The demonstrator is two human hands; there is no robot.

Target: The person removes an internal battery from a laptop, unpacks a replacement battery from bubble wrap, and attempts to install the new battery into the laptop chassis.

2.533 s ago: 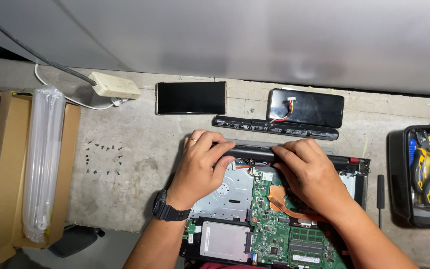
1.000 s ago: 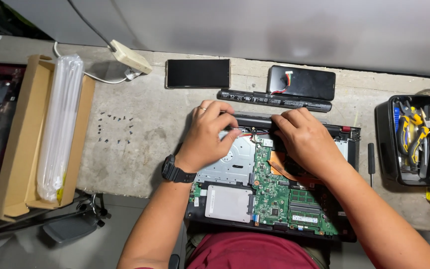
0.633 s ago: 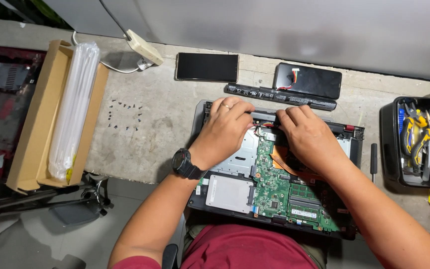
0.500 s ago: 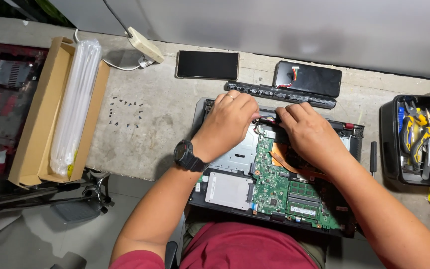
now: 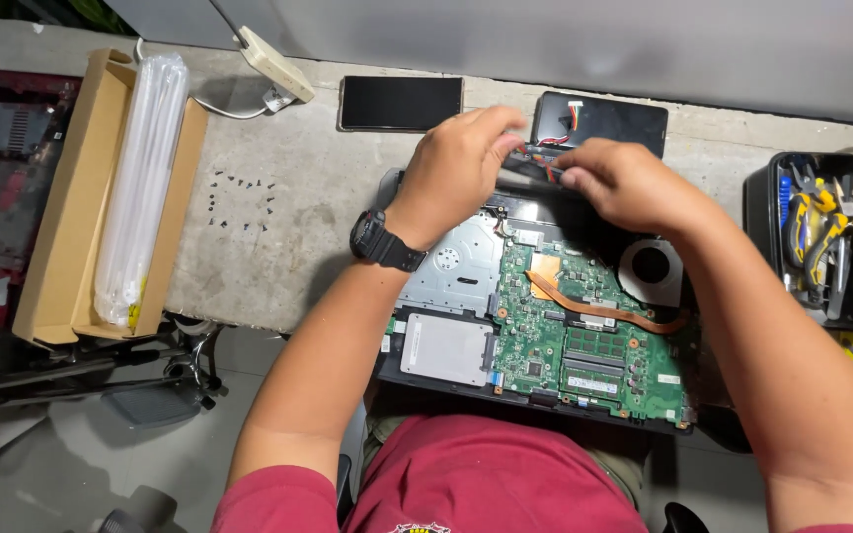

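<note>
An opened laptop [image 5: 545, 395] lies bottom-up in front of me, showing its green circuit board [image 5: 565, 326], a round fan [image 5: 650, 265] and a silver drive [image 5: 446, 347]. My left hand [image 5: 456, 163], with a black watch on the wrist, and my right hand [image 5: 624, 183] are raised over the laptop's far edge. Together they grip a long black bar-shaped part [image 5: 535, 158], which has small coloured wires showing between my fingers. Most of the bar is hidden by my hands.
Past the hands lie a dark phone [image 5: 402, 102] and a flat black pack with wires [image 5: 604, 120]. Several small screws [image 5: 239, 197] are scattered at the left. A cardboard box [image 5: 61, 217] holds a plastic-wrapped item. A black tool tray [image 5: 831, 237] stands at the right.
Both hands have lifted off the laptop's far edge and moved away from me, now holding the black bar above it. The fan is now uncovered. My head has shifted.
</note>
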